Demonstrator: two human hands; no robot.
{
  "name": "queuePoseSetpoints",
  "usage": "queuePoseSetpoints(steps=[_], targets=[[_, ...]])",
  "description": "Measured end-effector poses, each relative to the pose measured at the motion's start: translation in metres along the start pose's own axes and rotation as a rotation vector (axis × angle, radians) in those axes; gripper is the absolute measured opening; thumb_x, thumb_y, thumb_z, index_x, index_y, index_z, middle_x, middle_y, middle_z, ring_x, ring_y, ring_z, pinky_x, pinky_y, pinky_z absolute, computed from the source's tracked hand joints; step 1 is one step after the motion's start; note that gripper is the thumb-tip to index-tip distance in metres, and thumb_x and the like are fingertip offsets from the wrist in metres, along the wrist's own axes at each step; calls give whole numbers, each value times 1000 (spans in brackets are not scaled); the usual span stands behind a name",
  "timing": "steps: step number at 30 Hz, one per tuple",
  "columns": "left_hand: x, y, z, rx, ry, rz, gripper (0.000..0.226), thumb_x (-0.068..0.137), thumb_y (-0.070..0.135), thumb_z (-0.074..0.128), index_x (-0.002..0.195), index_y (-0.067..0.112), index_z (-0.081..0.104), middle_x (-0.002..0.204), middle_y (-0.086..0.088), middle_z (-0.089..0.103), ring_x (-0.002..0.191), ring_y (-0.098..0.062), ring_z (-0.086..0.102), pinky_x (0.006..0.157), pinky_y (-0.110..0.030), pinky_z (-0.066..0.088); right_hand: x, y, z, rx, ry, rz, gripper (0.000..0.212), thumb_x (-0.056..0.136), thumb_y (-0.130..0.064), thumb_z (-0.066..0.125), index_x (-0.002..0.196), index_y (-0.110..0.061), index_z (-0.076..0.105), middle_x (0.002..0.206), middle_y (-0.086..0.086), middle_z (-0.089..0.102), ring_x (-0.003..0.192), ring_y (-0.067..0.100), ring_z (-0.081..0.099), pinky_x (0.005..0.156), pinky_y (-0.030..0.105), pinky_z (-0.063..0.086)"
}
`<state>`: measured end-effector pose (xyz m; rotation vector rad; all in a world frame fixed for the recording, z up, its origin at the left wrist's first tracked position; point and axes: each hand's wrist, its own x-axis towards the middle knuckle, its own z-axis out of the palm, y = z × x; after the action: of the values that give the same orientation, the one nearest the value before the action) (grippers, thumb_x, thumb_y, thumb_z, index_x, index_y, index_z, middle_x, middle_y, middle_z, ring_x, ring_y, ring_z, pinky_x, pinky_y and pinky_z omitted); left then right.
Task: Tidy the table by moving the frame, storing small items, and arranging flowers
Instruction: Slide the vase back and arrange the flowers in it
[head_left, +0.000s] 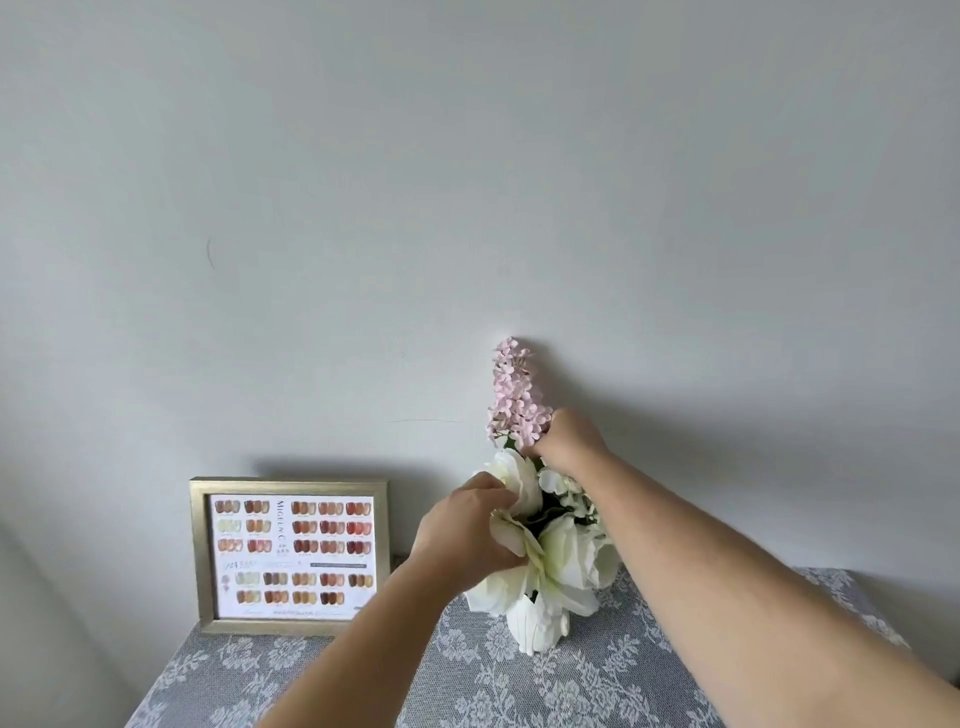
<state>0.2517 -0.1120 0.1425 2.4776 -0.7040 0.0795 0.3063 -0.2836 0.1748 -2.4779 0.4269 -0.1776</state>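
My right hand (569, 441) pinches the pink lilac sprig (517, 397) above the white vase (535, 626); my left hand (467, 530) grips a white bloom (511, 535). The gold frame (291, 556) stands left of the vase.

The only readable text stands on the printed sheet (292, 557) inside the gold frame (290, 556), which stands at the back left corner of the table (597, 675), against the wall. Large capital letters reading "MIGEEN C" run sideways down the sheet between the left and right blocks of colour swatches. A dark banner across the middle, tiny captions under the swatches and a line along the bottom edge also carry print, but all are too small to read.
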Motion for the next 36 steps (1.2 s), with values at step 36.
queuePoseSetpoints(steps=[36], targets=[[-3,13,4,-78,68,-62,61,55,39,76,113,37,55,102,13,60,83,-11,59,68,-26,49,-68,59,-49,198,-276,30,19,82,-34,62,95,-20,63,95,4,67,85,18,64,72,30,50]])
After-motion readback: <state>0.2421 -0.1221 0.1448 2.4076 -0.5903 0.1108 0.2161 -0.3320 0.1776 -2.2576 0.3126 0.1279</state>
